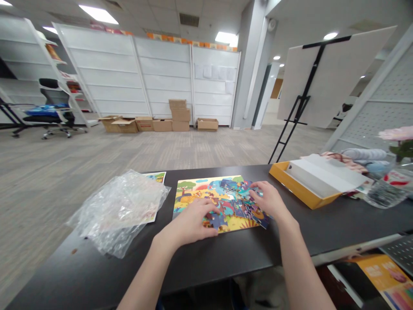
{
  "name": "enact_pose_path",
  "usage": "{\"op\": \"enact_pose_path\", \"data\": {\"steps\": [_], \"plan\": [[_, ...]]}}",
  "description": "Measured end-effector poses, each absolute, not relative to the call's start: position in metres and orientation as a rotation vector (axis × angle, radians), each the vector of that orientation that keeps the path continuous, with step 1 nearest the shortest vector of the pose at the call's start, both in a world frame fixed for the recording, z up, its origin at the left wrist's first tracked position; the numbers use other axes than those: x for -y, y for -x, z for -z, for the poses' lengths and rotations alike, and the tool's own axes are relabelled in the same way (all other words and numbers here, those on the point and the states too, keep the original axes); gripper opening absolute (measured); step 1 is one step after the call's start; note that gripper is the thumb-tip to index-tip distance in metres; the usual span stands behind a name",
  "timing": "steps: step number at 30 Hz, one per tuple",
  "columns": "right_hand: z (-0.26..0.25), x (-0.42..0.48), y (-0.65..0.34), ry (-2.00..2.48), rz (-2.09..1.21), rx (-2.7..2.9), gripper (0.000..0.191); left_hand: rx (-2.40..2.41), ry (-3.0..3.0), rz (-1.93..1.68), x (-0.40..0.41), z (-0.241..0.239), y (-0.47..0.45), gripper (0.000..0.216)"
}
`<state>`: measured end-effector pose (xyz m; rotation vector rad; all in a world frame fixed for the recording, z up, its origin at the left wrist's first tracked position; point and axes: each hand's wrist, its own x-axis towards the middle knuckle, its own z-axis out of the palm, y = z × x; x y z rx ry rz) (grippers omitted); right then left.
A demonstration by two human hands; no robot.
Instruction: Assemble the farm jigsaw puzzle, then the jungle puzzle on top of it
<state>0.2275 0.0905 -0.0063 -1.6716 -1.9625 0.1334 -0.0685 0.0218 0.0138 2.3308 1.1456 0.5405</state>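
A colourful illustrated puzzle board (190, 186) lies on the black table, with loose jigsaw pieces (238, 202) heaped over its middle and right side. My left hand (196, 217) rests over the lower left of the heap, fingers curved and the thumb apart from them. Pieces show between thumb and fingers. At the heap's right edge is my right hand (267, 198), its thumb and fingers apart and touching the pieces. Some of its fingertips are hard to make out, and I see no piece lifted in either hand.
Crumpled clear plastic bags (119, 206) cover part of a printed sheet (158, 176) at the left. A yellow box (303, 187) with a white insert stands at the right, near a clear vase (387, 189) with pink flowers. An easel (300, 103) stands beyond the table.
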Motion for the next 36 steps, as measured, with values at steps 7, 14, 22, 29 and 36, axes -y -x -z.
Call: {"op": "enact_pose_path", "data": {"steps": [7,14,22,29,36], "plan": [[0.01,-0.093,-0.232,1.584,-0.161,2.027,0.021,-1.197,-2.343,-0.39,-0.019,-0.013,0.059,0.05],[0.002,-0.085,-0.214,1.388,-0.282,2.149,0.014,-1.215,-2.41,-0.537,-0.025,-0.011,0.05,0.042],[-0.004,-0.071,-0.184,1.052,-0.675,2.381,0.033,-1.42,-2.566,-0.474,-0.032,-0.001,0.022,0.028],[-0.003,-0.071,-0.196,1.345,-0.561,2.385,0.035,-1.428,-2.573,-0.399,-0.037,0.001,0.021,0.021],[-0.003,-0.069,-0.214,1.427,-0.527,2.346,0.033,-1.442,-2.564,-0.394,-0.039,-0.002,0.021,0.023]]}}
